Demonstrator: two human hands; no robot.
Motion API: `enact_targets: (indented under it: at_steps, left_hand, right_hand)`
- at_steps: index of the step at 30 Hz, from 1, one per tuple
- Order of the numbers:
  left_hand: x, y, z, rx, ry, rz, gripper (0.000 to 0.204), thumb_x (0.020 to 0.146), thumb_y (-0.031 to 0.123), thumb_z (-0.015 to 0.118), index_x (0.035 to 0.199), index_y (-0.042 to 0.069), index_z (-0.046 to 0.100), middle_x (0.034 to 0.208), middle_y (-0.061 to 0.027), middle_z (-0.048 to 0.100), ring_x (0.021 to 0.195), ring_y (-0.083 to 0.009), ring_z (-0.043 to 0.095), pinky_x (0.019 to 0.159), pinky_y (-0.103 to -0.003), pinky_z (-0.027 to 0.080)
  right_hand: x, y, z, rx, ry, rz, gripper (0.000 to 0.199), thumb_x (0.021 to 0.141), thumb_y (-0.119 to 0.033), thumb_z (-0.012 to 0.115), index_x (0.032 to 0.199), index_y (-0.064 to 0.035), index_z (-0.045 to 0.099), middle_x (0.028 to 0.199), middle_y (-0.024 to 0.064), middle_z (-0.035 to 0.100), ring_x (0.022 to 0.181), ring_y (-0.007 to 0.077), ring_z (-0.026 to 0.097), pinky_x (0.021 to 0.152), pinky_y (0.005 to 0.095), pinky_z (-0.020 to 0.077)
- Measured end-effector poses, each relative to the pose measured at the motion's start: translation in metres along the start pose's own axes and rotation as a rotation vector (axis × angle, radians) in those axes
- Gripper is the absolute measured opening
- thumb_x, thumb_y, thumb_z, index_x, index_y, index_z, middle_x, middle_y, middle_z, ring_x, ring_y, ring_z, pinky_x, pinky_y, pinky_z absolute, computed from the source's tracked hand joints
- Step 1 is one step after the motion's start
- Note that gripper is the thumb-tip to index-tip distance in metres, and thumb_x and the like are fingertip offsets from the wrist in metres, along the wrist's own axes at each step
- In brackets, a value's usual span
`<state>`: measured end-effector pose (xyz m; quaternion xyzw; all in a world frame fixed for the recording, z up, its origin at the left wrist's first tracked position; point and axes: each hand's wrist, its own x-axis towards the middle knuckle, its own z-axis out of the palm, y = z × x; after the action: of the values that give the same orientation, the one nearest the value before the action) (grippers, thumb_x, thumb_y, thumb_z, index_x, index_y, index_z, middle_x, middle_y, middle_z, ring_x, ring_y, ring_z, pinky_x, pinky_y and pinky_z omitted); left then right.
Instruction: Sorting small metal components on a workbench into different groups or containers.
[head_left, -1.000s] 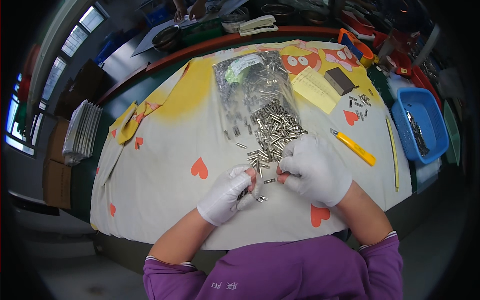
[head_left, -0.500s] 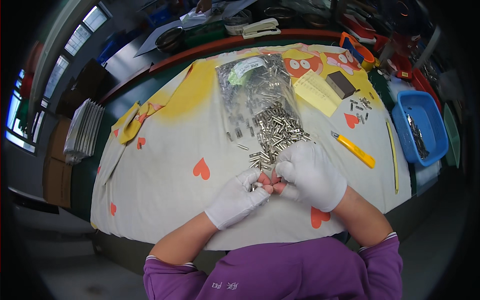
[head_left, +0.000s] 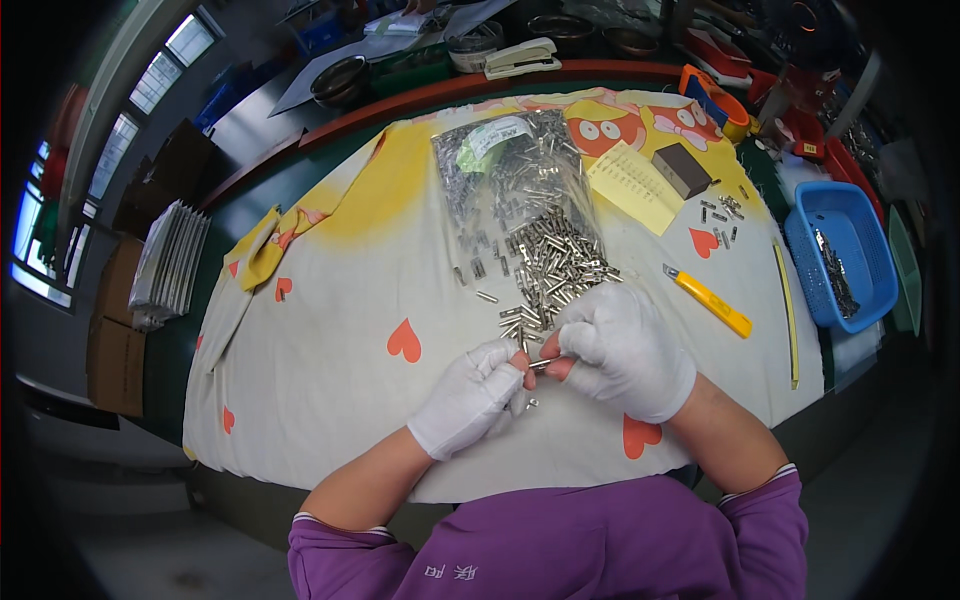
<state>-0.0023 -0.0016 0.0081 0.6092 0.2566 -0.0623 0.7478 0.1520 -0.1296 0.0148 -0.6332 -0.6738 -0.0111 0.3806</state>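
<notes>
White-gloved left hand (head_left: 468, 397) and right hand (head_left: 625, 347) pinch one small metal piece (head_left: 540, 363); fingers mostly hide it.

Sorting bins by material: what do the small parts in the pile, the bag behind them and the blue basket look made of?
Small parts: likely metal, silvery and shiny. Bag: thin clear plastic film, see-through, with glare. Blue basket: probably moulded plastic, with slotted walls. The gloved left hand and right hand pinch one part together.

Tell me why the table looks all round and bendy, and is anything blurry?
In the head view the fisheye lens bends the table edge and darkens the corners; the left hand, right hand and metal pieces look sharp, lit evenly, with only soft shadows.
</notes>
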Motion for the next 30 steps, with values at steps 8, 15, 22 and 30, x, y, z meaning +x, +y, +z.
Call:
enact_targets:
  at_steps: [8, 15, 22, 30]
  left_hand:
    - [-0.002, 0.003, -0.002, -0.051, -0.038, -0.037, 0.025, 0.093, 0.024, 0.042, 0.076, 0.008, 0.052, 0.059, 0.0007, 0.049, 0.045, -0.0059, 0.039, 0.041, -0.021, 0.03]
    - [0.002, -0.01, -0.003, -0.15, -0.052, -0.02, 0.024, 0.093, 0.029, 0.044, 0.083, 0.009, 0.052, 0.064, 0.0008, 0.051, 0.046, -0.005, 0.04, 0.041, -0.019, 0.03]
    - [0.005, -0.006, -0.001, -0.173, -0.072, 0.025, 0.023, 0.093, 0.032, 0.047, 0.089, 0.009, 0.05, 0.067, -0.0032, 0.052, 0.04, -0.0057, 0.033, 0.036, -0.019, 0.023]
    - [0.008, -0.011, -0.011, -0.399, -0.08, 0.151, 0.01, 0.089, 0.02, 0.048, 0.091, 0.01, 0.048, 0.069, -0.0016, 0.051, 0.045, -0.0058, 0.034, 0.04, -0.019, 0.025]
  right_hand:
    - [0.001, 0.002, 0.002, 0.042, 0.042, -0.05, 0.019, 0.06, -0.007, 0.072, 0.073, -0.0062, 0.059, 0.065, 0.0082, 0.058, 0.058, 0.0285, 0.056, 0.051, 0.0375, 0.0431]
    - [0.003, -0.001, 0.002, 0.044, 0.02, -0.052, 0.017, 0.061, -0.006, 0.071, 0.072, -0.0067, 0.058, 0.062, 0.0086, 0.057, 0.056, 0.0287, 0.056, 0.048, 0.0374, 0.0422]
    - [-0.004, 0.0, 0.01, -0.01, -0.064, 0.119, 0.013, 0.066, -0.017, 0.068, 0.066, -0.0076, 0.059, 0.069, 0.0075, 0.057, 0.068, 0.0281, 0.056, 0.057, 0.0397, 0.0434]
    - [-0.006, -0.002, 0.014, -0.197, -0.248, 0.122, 0.009, 0.065, -0.014, 0.066, 0.066, -0.0068, 0.059, 0.07, 0.0078, 0.055, 0.069, 0.0277, 0.055, 0.059, 0.0403, 0.0436]
